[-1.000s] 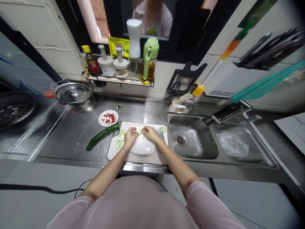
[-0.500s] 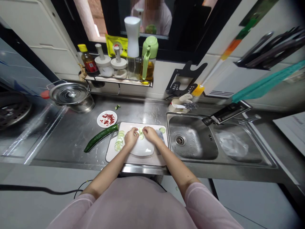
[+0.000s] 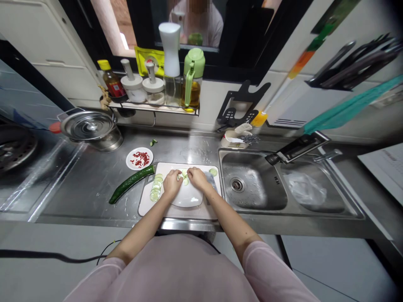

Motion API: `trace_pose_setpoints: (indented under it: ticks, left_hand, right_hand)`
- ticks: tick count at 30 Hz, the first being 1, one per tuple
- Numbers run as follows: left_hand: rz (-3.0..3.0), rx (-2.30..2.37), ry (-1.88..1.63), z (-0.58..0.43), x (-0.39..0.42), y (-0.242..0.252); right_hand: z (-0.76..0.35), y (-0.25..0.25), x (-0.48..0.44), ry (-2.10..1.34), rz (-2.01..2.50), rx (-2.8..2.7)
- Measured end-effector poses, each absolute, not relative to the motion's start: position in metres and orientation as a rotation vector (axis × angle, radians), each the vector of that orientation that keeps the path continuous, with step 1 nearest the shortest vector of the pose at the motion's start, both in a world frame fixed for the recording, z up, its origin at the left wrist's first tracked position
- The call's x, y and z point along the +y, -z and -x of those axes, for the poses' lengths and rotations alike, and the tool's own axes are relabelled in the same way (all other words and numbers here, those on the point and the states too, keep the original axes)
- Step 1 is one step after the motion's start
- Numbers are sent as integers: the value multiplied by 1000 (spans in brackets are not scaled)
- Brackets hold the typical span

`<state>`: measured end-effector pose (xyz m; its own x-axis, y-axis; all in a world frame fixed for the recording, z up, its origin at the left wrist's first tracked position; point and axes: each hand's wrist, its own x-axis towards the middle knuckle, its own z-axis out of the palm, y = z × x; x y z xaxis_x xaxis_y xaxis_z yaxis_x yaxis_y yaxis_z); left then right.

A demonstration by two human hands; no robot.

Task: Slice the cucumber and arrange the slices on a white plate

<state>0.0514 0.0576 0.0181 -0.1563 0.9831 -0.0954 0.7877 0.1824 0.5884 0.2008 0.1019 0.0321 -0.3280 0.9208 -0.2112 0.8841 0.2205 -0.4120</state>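
Observation:
A white plate (image 3: 189, 199) lies on a pale cutting board (image 3: 147, 205) at the counter's front edge. Both my hands rest over the plate's far rim. My left hand (image 3: 171, 183) and my right hand (image 3: 197, 178) have their fingers pinched together around cucumber slices (image 3: 184, 177) lying between them. A row of cut cucumber slices (image 3: 155, 188) lies on the board just left of my left hand. A single slice (image 3: 213, 171) sits at the board's far right corner. The uncut part of the cucumber (image 3: 131, 183) stretches off the board to the left.
A small white dish of red bits (image 3: 139, 158) sits behind the cucumber. A lidded steel pot (image 3: 90, 128) stands at the back left. The sink (image 3: 252, 184) lies right of the board, with a faucet (image 3: 296, 149) over it. Bottles fill a shelf (image 3: 154, 105) behind. A person stands beyond the window.
Both hands stay over the plate's far rim, shifting the slices between them slightly. The view has drifted a little to the right.

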Motion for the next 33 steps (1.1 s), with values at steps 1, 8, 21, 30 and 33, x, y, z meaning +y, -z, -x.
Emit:
trace_pose_setpoints:
  ticks: [1, 8, 21, 30, 33]
  left_hand:
    - [-1671, 2012, -566, -52, 57, -18]
    - [-1754, 1954, -508, -57, 59, -18]
    - [-1771, 1994, -439, -59, 62, -15]
    - [-1761, 2008, -451, -59, 65, -11]
    - [-1762, 2009, -457, -59, 65, -9]
  right_hand:
    - [-201, -32, 102, -715, 1775, -2393]
    - [-199, -33, 100, -684, 1795, -2427]
    - [-195, -43, 96, -602, 1920, -2514]
    - [-199, -48, 89, -548, 2100, -2378]
    - [-202, -46, 86, -548, 2154, -2342]
